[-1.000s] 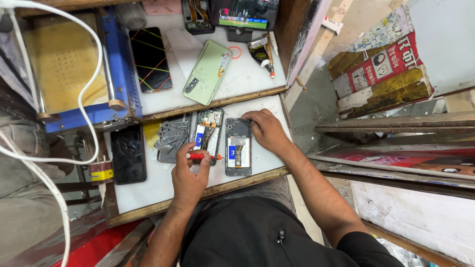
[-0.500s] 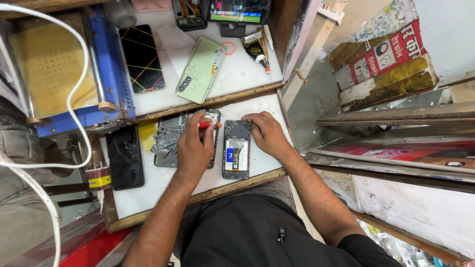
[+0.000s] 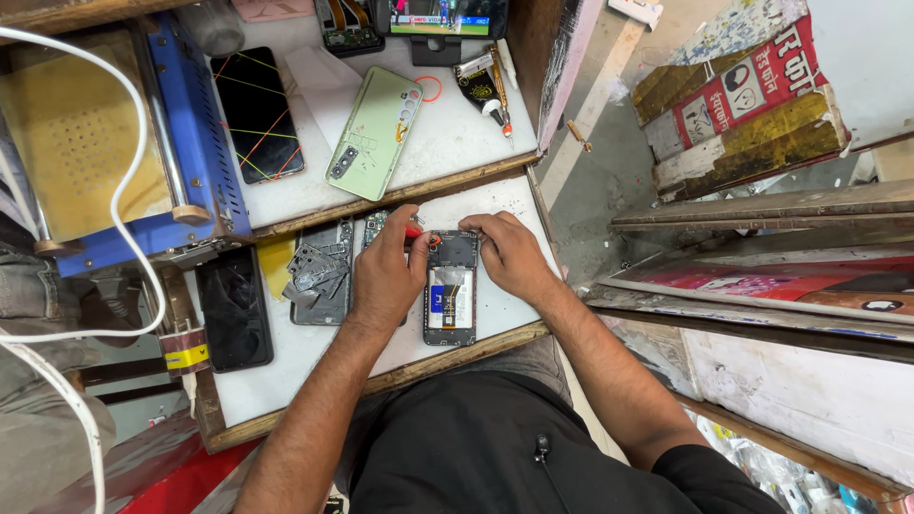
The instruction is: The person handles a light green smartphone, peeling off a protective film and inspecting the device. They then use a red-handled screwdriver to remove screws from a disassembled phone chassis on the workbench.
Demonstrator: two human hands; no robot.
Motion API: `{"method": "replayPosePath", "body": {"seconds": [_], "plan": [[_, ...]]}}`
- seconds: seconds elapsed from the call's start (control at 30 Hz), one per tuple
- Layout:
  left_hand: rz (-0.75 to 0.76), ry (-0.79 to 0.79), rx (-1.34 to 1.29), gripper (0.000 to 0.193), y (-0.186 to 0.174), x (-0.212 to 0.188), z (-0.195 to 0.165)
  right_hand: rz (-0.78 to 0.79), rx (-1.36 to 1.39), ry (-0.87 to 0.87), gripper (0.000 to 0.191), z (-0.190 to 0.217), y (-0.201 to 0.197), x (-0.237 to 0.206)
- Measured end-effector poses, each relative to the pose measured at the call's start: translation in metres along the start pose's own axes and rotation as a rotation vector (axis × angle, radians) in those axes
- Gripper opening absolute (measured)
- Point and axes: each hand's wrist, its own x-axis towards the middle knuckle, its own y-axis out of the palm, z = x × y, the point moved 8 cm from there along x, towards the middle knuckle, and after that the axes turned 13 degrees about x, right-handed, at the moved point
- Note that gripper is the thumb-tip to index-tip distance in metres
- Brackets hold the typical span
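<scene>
Since the earlier frame, the left hand (image 3: 388, 276) has carried the red-handled screwdriver (image 3: 423, 234) to the top of the opened dark phone (image 3: 450, 288) on the white worktop (image 3: 495, 314). Left fingers grip it; right hand (image 3: 509, 252) pins the frame. Best keep the tip upright, pressure light.

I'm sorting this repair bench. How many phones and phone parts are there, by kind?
Opened phone under both hands: 1
Green back cover: 1
Dark screens (cracked, plain): 2
Grey inner frame: 1
Lit phone on stand: 1
Total: 6
</scene>
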Motion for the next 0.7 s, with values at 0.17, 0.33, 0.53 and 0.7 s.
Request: {"method": "replayPosePath", "body": {"seconds": [0.17,0.33,0.53,0.7], "plan": [[-0.004,0.032,0.039,0.041,0.001,0.002,-0.003,0.019,0.002,0.043,0.042,-0.004,0.002,0.000],[0.034,0.024,0.093,0.039,0.001,0.002,-0.003,0.018,0.000,0.018,0.042,-0.004,0.002,-0.001],[-0.014,0.065,0.109,0.038,-0.005,-0.001,-0.008,0.015,-0.002,0.029,0.041,-0.006,0.002,-0.001],[-0.013,0.095,0.144,0.034,-0.005,0.001,-0.014,0.010,-0.010,0.000,0.042,-0.004,0.002,-0.001]]}}
